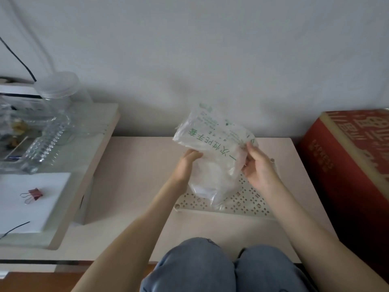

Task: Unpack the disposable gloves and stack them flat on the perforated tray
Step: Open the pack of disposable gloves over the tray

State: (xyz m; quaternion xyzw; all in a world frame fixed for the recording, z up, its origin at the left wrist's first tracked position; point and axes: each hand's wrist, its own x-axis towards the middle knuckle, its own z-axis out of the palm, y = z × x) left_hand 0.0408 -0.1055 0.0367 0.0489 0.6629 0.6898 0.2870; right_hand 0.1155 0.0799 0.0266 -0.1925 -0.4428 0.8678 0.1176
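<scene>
Our left hand curled on glove packet side, right hand pinching its far corner; forearms raised over perforated tray.

Bare left hand, bare right hand, bare forearms, faded blue denim jeans over both knees
</scene>
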